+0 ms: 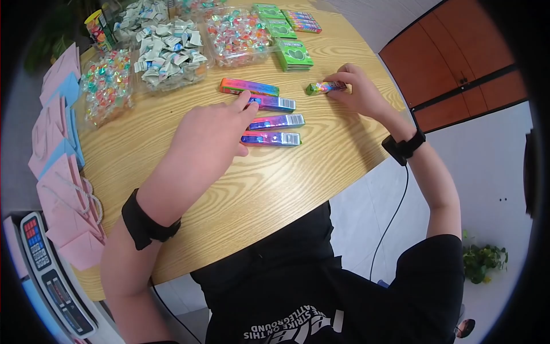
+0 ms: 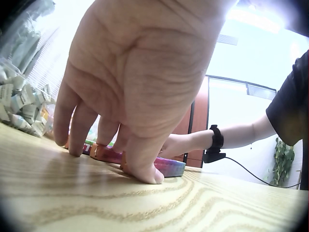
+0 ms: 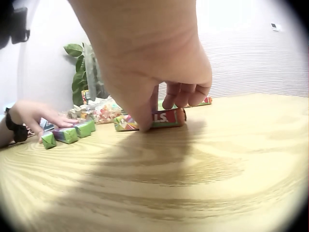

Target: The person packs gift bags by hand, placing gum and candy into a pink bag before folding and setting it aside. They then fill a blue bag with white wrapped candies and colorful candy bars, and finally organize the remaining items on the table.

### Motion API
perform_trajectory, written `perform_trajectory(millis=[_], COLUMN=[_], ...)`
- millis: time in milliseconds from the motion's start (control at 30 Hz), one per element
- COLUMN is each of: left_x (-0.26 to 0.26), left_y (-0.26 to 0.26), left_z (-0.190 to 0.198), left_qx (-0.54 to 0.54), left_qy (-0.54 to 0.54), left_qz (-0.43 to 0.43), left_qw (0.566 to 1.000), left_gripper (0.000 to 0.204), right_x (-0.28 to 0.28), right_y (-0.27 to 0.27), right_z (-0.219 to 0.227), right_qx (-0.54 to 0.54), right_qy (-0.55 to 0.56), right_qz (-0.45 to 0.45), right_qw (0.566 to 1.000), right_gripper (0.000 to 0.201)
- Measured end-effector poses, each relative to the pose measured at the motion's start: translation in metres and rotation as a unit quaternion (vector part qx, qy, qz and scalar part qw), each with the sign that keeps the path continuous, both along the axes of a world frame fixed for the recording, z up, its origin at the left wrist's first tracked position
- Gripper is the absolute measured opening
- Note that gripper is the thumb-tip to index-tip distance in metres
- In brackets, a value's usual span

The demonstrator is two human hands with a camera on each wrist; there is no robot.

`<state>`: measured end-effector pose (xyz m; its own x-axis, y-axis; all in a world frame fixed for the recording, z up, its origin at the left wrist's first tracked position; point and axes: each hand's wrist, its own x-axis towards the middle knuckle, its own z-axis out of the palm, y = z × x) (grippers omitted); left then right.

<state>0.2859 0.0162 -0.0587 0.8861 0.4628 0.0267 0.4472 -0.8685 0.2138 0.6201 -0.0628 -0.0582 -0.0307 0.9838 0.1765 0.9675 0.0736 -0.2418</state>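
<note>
Along the left edge of the round wooden tabletop, pink and blue paper bags lie overlapped, ready to hand. Behind them, clear tubs of wrapped sweets sit at the far side, out of the working space. The left hand lies over a row of 4 rainbow candy packs, set side by side, near parallel; its fingers are spread and fairly straight, tips pressing down on the packs and the wood beside them, apparently to keep the row square. Further right, green boxes are stacked at the back. The right hand has its fingers curled onto a 5th candy pack, which lies flat on the tabletop, well apart from the row, with thumb and fingertips pinching it.
</note>
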Motion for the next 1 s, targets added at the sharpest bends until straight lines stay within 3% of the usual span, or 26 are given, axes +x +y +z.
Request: perform_trajectory(millis=[167, 267, 633, 1000], left_x=[-0.001, 0.001, -0.002, -0.001], left_y=[0.001, 0.0, 0.003, 0.002], left_z=[-0.001, -0.001, -0.004, -0.002], left_qx=[-0.007, -0.007, 0.0, -0.006], left_qy=[-0.008, -0.006, -0.031, -0.024], left_qz=[0.004, 0.004, -0.008, -0.009], left_qw=[1.0, 1.0, 1.0, 1.0], left_gripper=[0.07, 0.07, 0.07, 0.068], right_x=[0.052, 0.077, 0.058, 0.063], right_y=[0.027, 0.051, 0.13, 0.141], right_z=[-0.007, -0.017, -0.029, -0.031], right_qx=[-0.027, 0.029, 0.123, 0.151], right_qy=[-0.053, -0.108, -0.101, -0.097], right_qz=[-0.053, -0.099, -0.116, -0.116], right_qw=[0.997, 0.989, 0.98, 0.977], right_gripper=[0.034, 0.03, 0.022, 0.02])
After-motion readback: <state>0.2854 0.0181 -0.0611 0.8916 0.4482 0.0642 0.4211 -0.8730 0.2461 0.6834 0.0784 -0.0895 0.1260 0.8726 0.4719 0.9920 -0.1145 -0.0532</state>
